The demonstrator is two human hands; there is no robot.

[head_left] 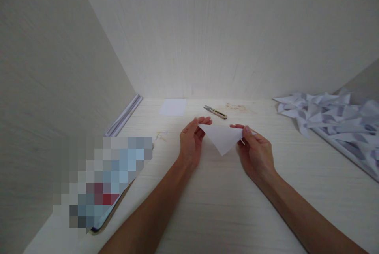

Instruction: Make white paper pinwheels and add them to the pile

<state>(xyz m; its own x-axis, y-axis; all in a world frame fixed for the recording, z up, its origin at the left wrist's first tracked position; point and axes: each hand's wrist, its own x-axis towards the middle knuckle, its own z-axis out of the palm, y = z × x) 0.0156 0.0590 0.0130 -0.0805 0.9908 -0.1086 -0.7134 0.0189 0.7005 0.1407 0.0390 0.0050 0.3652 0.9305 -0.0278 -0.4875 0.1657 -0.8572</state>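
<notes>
A white sheet of paper (222, 138), showing as a triangle with its point downward, is held above the table between both hands. My left hand (192, 140) pinches its left corner between thumb and fingers. At the opposite corner, my right hand (255, 147) grips the paper the same way, thumb in front. Just beyond the hands lie thread snips (215, 112), blades toward the left. A flat white square of paper (173, 107) rests farther back, left of the snips.
Folded white paper pinwheel shapes (331, 113) are heaped at the right. A phone-like device (127, 190), mostly blurred out, stands at the left. Rolled white paper strips (124, 115) lie along the left wall. Small scraps (161, 136) and brown marks (237, 107) dot the table (219, 206).
</notes>
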